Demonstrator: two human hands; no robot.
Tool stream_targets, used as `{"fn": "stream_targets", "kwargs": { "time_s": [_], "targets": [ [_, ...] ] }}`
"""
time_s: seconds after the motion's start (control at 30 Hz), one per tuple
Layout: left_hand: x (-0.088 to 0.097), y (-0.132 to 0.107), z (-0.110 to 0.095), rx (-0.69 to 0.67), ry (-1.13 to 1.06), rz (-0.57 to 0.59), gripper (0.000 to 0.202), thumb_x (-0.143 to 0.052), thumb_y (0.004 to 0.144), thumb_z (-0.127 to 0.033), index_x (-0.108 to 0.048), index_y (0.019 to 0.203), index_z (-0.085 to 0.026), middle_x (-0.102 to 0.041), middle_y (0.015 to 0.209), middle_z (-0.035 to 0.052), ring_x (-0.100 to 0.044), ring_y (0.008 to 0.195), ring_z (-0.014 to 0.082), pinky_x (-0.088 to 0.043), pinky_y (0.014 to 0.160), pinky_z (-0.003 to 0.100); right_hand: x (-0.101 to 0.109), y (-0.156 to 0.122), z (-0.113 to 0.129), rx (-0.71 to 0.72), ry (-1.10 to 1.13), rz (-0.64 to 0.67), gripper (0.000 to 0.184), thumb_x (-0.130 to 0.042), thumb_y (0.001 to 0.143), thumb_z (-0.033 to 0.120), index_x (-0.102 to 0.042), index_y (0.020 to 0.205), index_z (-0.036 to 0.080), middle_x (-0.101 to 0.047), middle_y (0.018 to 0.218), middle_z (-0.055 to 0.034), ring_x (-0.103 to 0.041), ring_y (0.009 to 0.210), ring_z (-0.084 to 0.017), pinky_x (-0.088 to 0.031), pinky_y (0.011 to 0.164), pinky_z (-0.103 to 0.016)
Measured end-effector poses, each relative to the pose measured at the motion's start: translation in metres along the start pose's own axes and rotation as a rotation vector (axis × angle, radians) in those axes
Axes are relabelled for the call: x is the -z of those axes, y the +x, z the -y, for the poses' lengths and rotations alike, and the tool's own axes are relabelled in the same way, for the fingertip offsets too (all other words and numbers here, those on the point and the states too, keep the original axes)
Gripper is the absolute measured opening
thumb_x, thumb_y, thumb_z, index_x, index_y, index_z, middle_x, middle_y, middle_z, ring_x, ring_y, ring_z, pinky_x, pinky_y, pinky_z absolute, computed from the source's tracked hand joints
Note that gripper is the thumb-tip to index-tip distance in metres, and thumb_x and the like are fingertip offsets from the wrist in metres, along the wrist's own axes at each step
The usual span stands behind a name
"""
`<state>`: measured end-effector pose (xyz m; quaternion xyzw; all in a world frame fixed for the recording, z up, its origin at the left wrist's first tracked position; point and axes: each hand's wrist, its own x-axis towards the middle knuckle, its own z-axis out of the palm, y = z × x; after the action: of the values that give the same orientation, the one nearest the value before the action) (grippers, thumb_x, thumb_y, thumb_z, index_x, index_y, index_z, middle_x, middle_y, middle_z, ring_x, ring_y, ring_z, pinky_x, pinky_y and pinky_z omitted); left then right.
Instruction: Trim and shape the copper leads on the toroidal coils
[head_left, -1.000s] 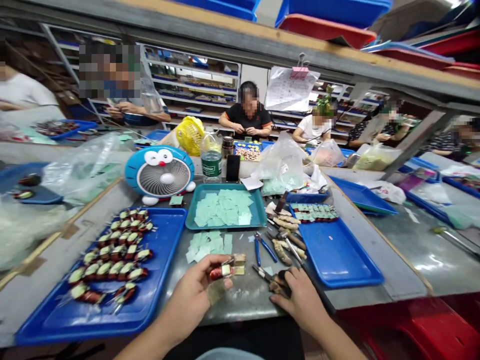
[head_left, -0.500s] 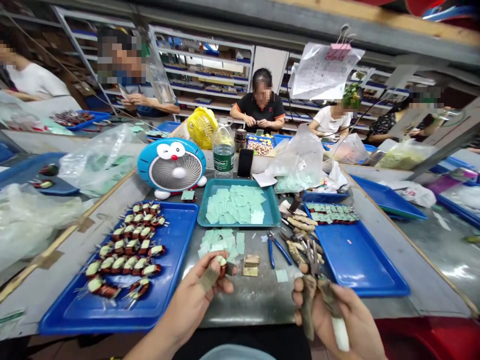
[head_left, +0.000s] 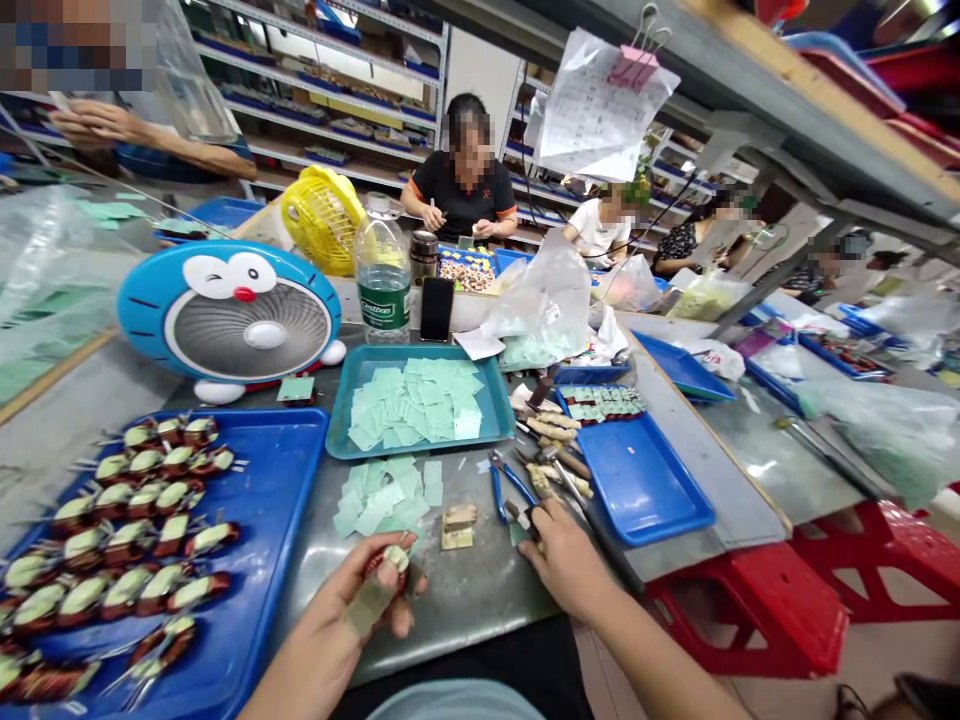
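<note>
Between my left hand's (head_left: 375, 590) fingers sits a small wound coil (head_left: 394, 562) with copper-red sides and a pale green top. Tape wraps that hand's thumb. My right hand (head_left: 562, 550) is low over the table, right of the blue-handled cutters (head_left: 510, 485). Its thumb and index finger come together round something small and dark that I cannot make out. A light green sheet lies partly under those fingers. Just beyond are several hand tools (head_left: 555, 430) with wrapped handles. A small tan block (head_left: 458, 527) stands between my hands.
At left, a blue tray (head_left: 296, 500) holds rows of coils. Green sheets fill a teal tray (head_left: 499, 400), with loose sheets (head_left: 382, 495) before it. A second blue tray (head_left: 645, 480) bears finished-looking pieces at right. A fan (head_left: 232, 320), bottle (head_left: 384, 290) and red stools (head_left: 757, 600) surround; co-workers sit opposite.
My right hand has moved forward and left to the tools, and the pliers with wrapped handles have left its palm. My left hand still holds the coil. The view has swung right.
</note>
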<state>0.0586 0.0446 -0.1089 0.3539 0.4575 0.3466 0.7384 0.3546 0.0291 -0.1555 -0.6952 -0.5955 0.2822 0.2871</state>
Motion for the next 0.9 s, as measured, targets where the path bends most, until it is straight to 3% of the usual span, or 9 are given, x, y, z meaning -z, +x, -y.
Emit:
{"fn": "stream_targets", "kwargs": {
  "time_s": [0.1, 0.2, 0.3, 0.37, 0.5, 0.63, 0.73, 0.8, 0.9],
  "targets": [
    [-0.008, 0.002, 0.001, 0.027, 0.026, 0.096, 0.058, -0.073, 0.081, -0.058, -0.057, 0.122, -0.021, -0.071, 0.097, 0.0066, -0.063, 0.076, 0.0131, -0.048, 0.078, 0.027, 0.005, -0.005, -0.001, -0.035, 0.096, -0.045, 0.015, -0.073, 0.072, 0.021, -0.058, 0.075, 0.022, -0.061, 0.092, -0.008, -0.055, 0.097, -0.03, -0.039, 0.095, -0.042],
    [-0.023, 0.001, 0.001, 0.072, -0.079, 0.18, 0.053, -0.069, 0.085, -0.055, -0.056, 0.124, -0.02, -0.07, 0.101, 0.0074, -0.064, 0.076, 0.0118, -0.048, 0.081, 0.027, 0.005, -0.017, 0.006, -0.101, 0.274, -0.069, 0.021, -0.074, 0.079, 0.035, -0.059, 0.08, 0.021, -0.062, 0.086, -0.0067, -0.059, 0.09, -0.027, -0.043, 0.088, -0.038],
    [-0.044, 0.001, 0.002, 0.08, -0.165, 0.27, 0.053, -0.071, 0.085, -0.054, -0.057, 0.122, -0.018, -0.069, 0.099, 0.0073, -0.066, 0.078, 0.0129, -0.049, 0.082, 0.028, -0.008, -0.034, 0.028, -0.165, 0.536, -0.024, 0.035, -0.069, 0.086, 0.052, -0.06, 0.097, 0.019, -0.066, 0.087, -0.0054, -0.063, 0.081, -0.023, -0.049, 0.077, -0.033],
    [-0.056, 0.002, 0.004, 0.049, -0.19, 0.312, 0.051, -0.074, 0.083, -0.051, -0.059, 0.119, -0.017, -0.068, 0.097, 0.0063, -0.066, 0.079, 0.013, -0.05, 0.082, 0.027, -0.02, -0.044, 0.047, -0.198, 0.726, 0.028, 0.039, -0.062, 0.091, 0.057, -0.058, 0.098, 0.019, -0.066, 0.078, -0.0033, -0.064, 0.069, -0.019, -0.05, 0.066, -0.03],
    [-0.07, 0.003, 0.006, 0.01, -0.193, 0.316, 0.047, -0.075, 0.084, -0.048, -0.063, 0.116, -0.016, -0.067, 0.093, 0.005, -0.065, 0.075, 0.0109, -0.049, 0.077, 0.024, -0.027, -0.056, 0.071, -0.211, 1.036, 0.107, 0.036, -0.061, 0.094, 0.053, -0.055, 0.093, 0.018, -0.066, 0.075, -0.0033, -0.064, 0.064, -0.017, -0.052, 0.067, -0.031],
    [-0.079, 0.002, 0.005, 0.03, -0.198, 0.306, 0.049, -0.074, 0.084, -0.049, -0.063, 0.115, -0.013, -0.068, 0.091, 0.0069, -0.064, 0.071, 0.0106, -0.049, 0.072, 0.023, -0.012, -0.054, 0.068, -0.161, 1.293, 0.27, 0.031, -0.073, 0.09, 0.044, -0.06, 0.088, 0.015, -0.069, 0.075, -0.0063, -0.068, 0.071, -0.017, -0.052, 0.073, -0.031],
    [-0.085, 0.002, 0.006, 0.044, -0.196, 0.328, 0.051, -0.074, 0.083, -0.051, -0.062, 0.114, -0.013, -0.067, 0.089, 0.0065, -0.063, 0.066, 0.0095, -0.047, 0.067, 0.022, -0.008, -0.052, 0.061, -0.148, 1.43, 0.377, 0.027, -0.076, 0.088, 0.038, -0.062, 0.091, 0.015, -0.068, 0.075, -0.0039, -0.069, 0.066, -0.018, -0.052, 0.07, -0.031],
    [-0.087, 0.002, 0.008, 0.047, -0.176, 0.346, 0.053, -0.071, 0.084, -0.054, -0.06, 0.117, -0.014, -0.066, 0.088, 0.0054, -0.059, 0.06, 0.0074, -0.044, 0.063, 0.021, -0.009, -0.053, 0.056, -0.167, 1.449, 0.369, 0.028, -0.076, 0.088, 0.039, -0.063, 0.099, 0.016, -0.066, 0.076, -0.0018, -0.068, 0.062, -0.018, -0.052, 0.065, -0.032],
    [-0.084, 0.001, 0.007, 0.014, -0.054, 0.35, 0.05, -0.062, 0.09, -0.056, -0.056, 0.121, -0.017, -0.063, 0.091, 0.0035, -0.057, 0.062, 0.0063, -0.043, 0.065, 0.021, -0.007, -0.057, 0.051, -0.175, 1.332, 0.215, 0.034, -0.075, 0.09, 0.041, -0.065, 0.112, 0.016, -0.07, 0.082, -0.0034, -0.069, 0.071, -0.018, -0.055, 0.069, -0.031]
  ]
}}
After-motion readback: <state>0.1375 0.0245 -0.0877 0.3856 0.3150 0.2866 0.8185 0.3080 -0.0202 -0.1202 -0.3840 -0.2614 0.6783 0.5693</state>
